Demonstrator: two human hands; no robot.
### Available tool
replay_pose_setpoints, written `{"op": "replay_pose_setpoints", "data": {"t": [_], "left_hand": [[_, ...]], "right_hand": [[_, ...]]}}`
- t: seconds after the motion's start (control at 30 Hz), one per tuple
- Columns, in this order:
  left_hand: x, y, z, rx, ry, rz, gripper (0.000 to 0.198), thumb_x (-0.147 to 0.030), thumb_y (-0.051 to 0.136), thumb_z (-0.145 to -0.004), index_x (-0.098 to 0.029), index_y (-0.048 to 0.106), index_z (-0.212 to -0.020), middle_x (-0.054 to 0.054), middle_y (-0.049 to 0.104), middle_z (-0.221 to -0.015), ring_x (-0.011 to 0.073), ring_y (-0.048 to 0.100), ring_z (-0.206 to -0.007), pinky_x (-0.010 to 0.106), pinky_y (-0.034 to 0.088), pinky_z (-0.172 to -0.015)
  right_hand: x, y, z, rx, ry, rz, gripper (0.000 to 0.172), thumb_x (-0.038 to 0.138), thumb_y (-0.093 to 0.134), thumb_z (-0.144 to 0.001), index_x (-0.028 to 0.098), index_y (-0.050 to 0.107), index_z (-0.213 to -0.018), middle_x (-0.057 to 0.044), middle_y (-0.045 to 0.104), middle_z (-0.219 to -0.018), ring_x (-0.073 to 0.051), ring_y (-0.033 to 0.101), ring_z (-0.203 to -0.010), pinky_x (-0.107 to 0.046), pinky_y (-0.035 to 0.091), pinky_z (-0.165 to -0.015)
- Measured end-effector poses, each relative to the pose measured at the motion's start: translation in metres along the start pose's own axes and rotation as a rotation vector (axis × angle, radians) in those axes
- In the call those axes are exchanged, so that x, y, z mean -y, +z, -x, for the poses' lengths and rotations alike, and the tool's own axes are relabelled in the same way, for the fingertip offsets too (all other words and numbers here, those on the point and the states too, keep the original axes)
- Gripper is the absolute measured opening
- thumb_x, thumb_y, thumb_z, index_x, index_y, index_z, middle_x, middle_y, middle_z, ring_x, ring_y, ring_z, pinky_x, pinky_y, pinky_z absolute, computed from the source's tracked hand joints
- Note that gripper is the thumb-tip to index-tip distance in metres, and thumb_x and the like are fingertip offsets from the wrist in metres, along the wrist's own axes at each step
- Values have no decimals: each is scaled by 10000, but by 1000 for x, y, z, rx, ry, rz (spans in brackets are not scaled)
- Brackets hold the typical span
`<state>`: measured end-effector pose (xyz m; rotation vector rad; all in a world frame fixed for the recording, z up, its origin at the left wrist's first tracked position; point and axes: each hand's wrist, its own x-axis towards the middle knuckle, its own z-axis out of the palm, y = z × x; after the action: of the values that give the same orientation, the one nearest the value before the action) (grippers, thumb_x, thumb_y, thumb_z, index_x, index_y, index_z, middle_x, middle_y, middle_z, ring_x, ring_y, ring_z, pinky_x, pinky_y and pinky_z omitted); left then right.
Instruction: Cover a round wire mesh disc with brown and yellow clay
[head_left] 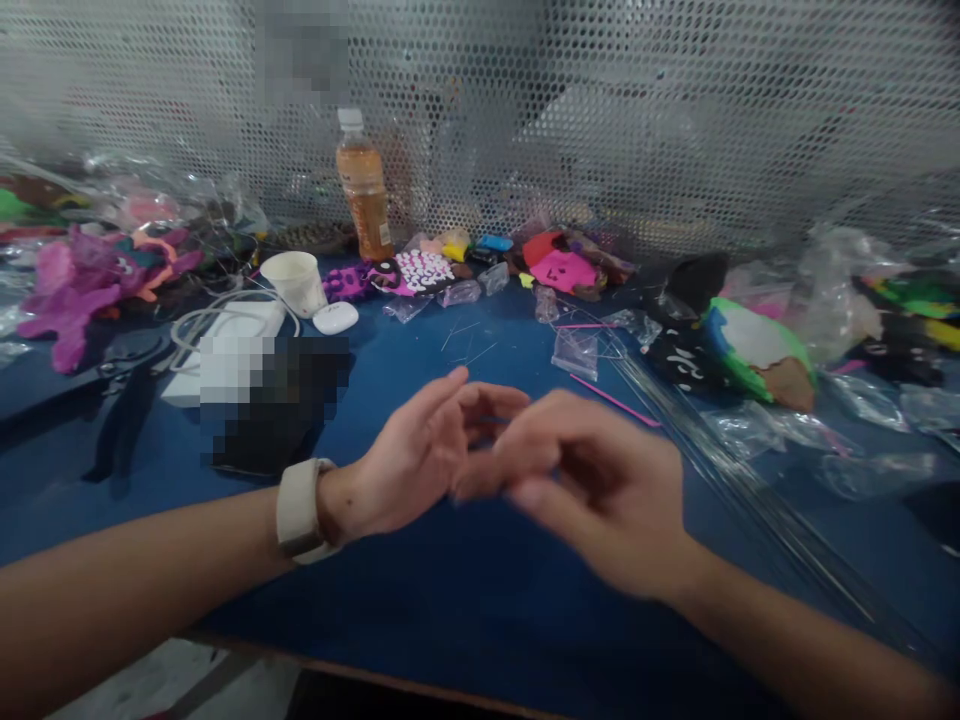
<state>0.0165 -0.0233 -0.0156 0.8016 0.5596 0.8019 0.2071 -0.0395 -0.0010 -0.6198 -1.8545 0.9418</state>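
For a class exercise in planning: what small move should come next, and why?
Perhaps move the bare right hand toward the straight, thin pink stick: it lies just beyond on the flat blue tabletop, and no held object can be made out in that blurred hand or the bare left hand.

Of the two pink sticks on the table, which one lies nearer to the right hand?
The slanted pink stick, just beyond the right hand; the other pink stick lies farther back.
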Motion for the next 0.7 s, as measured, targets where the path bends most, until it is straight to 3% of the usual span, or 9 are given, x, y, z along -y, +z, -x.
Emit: {"op": "replay_pose_setpoints", "data": {"t": [0.1,0.17,0.23,0.4,0.53,0.7], "left_hand": [[0,14,9,310,-126,-93,516,-566,521,-1036,-193,708,-1340,124,651,-1472,329,565,-1429,464,431,-1235],[0,20,14,414,-151,-262,410,-437,580,-1044,-206,711,-1356,108,665,-1465,320,564,-1435,471,412,-1256],[-2,21,16,396,-105,-410,340,-335,577,-1060,-211,721,-1342,100,694,-1424,295,607,-1387,454,450,-1227],[-6,12,11,268,-8,-539,301,-343,665,-1026,-139,767,-1222,136,774,-1216,253,725,-1141,363,583,-1027],[-10,8,8,259,-58,-569,271,-331,791,-936,-132,784,-1119,119,788,-1116,211,738,-1004,308,602,-919],[-8,8,8,190,-24,-552,269,-337,875,-848,-134,734,-955,71,754,-941,161,696,-836,263,578,-772]], "right_hand": [[9,13,12,302,-340,105,120,284,612,-1052,215,693,-1108,-24,798,-953,-125,770,-897,-219,617,-900],[8,19,19,448,-455,216,183,253,516,-1088,209,687,-1137,-11,809,-975,-97,773,-892,-155,587,-922],[3,20,23,520,-471,289,185,226,514,-1077,211,687,-1143,-3,819,-999,-95,776,-897,-146,572,-931],[-6,16,21,469,-491,294,158,193,588,-1030,140,693,-1136,-26,792,-950,-110,754,-908,-196,574,-903],[-7,18,20,489,-554,302,169,149,596,-1006,104,700,-1130,-51,793,-986,-124,748,-904,-218,590,-874],[-6,20,22,453,-572,322,174,130,577,-1007,101,708,-1118,-50,788,-980,-123,741,-883,-241,607,-858]]}}
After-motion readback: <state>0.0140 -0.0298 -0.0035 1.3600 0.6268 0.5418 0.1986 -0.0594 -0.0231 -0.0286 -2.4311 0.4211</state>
